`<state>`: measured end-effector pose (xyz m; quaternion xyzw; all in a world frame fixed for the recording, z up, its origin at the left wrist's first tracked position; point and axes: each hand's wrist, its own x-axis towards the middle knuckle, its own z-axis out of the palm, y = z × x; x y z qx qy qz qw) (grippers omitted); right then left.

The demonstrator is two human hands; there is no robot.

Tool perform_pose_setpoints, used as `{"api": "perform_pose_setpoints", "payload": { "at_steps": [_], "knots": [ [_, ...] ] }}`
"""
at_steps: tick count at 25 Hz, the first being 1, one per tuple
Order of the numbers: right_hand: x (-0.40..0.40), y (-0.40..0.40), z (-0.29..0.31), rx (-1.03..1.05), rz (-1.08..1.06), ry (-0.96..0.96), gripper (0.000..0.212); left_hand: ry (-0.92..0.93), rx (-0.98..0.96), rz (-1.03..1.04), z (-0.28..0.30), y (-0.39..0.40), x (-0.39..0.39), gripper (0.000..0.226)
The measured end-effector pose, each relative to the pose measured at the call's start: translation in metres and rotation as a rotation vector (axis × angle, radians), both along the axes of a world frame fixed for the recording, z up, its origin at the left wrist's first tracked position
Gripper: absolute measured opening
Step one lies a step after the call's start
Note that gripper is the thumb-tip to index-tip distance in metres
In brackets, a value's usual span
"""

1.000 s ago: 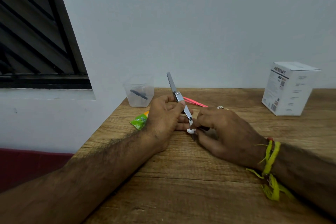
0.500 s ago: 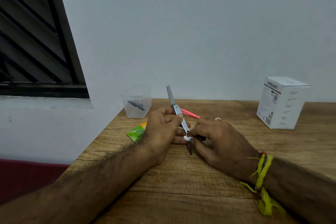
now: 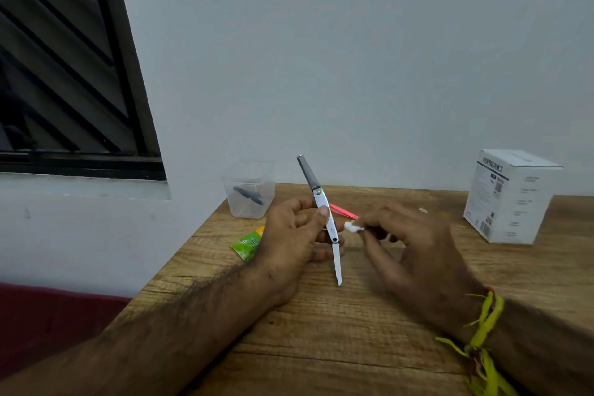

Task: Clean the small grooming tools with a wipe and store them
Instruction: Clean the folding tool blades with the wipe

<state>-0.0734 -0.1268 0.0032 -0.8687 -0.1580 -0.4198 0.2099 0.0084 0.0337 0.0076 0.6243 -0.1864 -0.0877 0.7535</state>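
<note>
The left hand (image 3: 291, 236) grips a folding metal grooming tool (image 3: 323, 215) between the thumb and curled fingers, above the table (image 3: 321, 331) near its far left corner. The tool stands tilted: its dark grey end points up and toward the far edge, and its slim bright blade points down toward the near edge, the tip just above the wood. The right hand (image 3: 408, 247) is just beside the tool, to its right, with curled fingertips pinching a small white wad of wipe (image 3: 352, 226). The wad is close to the tool's shaft but apart from it.

A clear plastic container (image 3: 250, 191) stands at the far left corner and holds a dark tool (image 3: 248, 195). A green sachet (image 3: 249, 244) lies at the left edge, partly hidden by the left hand. A pink tool (image 3: 344, 210) lies flat behind the hands. A white carton (image 3: 509, 196) stands near the far right corner. Yellow threads (image 3: 482, 331) encircle the right wrist.
</note>
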Motion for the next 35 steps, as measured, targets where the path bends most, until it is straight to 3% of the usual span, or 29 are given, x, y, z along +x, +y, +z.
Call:
{"api": "perform_pose_setpoints", "payload": {
  "at_steps": [10,14,18,21,30,35],
  "knots": [
    [0.007,-0.002,0.005,0.012,0.052,0.087,0.016,-0.011,0.038,-0.063,0.004,-0.001,-0.005,0.018],
    [0.010,-0.001,0.004,0.189,0.036,0.088,0.017,-0.023,0.018,-0.092,0.003,0.000,-0.005,0.025],
    [0.010,0.001,0.007,0.593,0.102,0.178,0.015,-0.065,0.028,-0.083,0.002,0.001,-0.006,0.030],
    [0.010,0.004,0.009,0.775,0.173,0.228,0.011,-0.073,0.043,-0.086,0.003,0.002,-0.007,0.028],
    [0.014,0.004,0.007,0.975,0.210,0.285,0.008,-0.202,0.097,-0.158,0.001,0.002,-0.009,0.031],
    [0.012,0.005,0.008,0.951,0.190,0.323,0.005,-0.237,0.102,-0.125,0.000,0.001,-0.008,0.032]
  ]
}}
